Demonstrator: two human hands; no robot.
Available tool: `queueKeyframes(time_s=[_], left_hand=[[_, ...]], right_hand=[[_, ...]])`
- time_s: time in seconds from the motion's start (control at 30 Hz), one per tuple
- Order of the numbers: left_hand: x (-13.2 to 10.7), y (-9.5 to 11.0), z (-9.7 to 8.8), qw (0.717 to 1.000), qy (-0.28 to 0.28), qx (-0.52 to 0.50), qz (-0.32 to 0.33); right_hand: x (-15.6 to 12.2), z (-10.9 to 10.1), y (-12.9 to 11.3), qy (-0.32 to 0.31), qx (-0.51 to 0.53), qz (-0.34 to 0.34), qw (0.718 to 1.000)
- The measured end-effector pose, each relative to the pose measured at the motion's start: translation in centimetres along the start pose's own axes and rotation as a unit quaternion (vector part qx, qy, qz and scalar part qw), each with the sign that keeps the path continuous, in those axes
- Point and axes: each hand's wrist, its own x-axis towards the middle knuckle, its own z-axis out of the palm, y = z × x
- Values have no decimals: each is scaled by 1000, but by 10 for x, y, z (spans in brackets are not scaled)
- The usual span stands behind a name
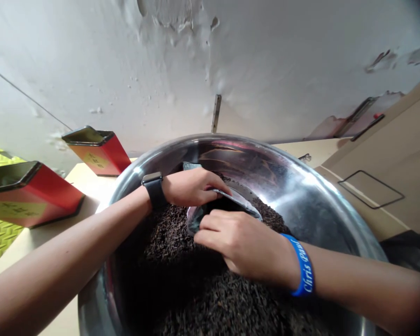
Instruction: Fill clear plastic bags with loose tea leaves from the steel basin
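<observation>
A silvery bag (245, 201) lies inside a large steel basin (301, 168), its mouth spread and dark inside. My left hand (198, 184), with a black watch at its wrist, has its fingers curled over the bag's far edge. On the near edge, my right hand (240, 238) pinches the bag; a blue wristband circles that wrist. Loose dark tea leaves (224, 303) fill the basin beneath and around both hands. The fingertips inside the bag's mouth are partly hidden, as are the bag's contents.
Two red tins, one nearer (65, 200) and one farther (114, 154), stand uncovered left of the basin on a pale table (73, 247). A peeling wall (175, 88) rises behind. A beige panel (413, 154) and a black wire loop (371, 207) are at right.
</observation>
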Motion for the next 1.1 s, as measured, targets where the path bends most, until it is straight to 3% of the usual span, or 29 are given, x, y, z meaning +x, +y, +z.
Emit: queueKeyframes(time_s=[0.17, 0.3, 0.67, 0.9, 1.1], left_hand=[[-1, -1, 0, 1000, 3, -1, -4], [0, -1, 0, 1000, 6, -4, -8], [-1, -1, -1, 1000, 0, -7, -14], [-2, -1, -1, 1000, -5, -7, -2], [-1, -1, 0, 1000, -5, 0, -5]], right_hand=[[-4, 10, -13, -104, 133, -110, 980], [-8, 14, -15, -138, 123, -95, 978], [-11, -10, -15, -253, 86, -159, 950], [-6, -11, -10, -193, 103, -154, 964], [1, -13, 10, -56, 60, -25, 996]])
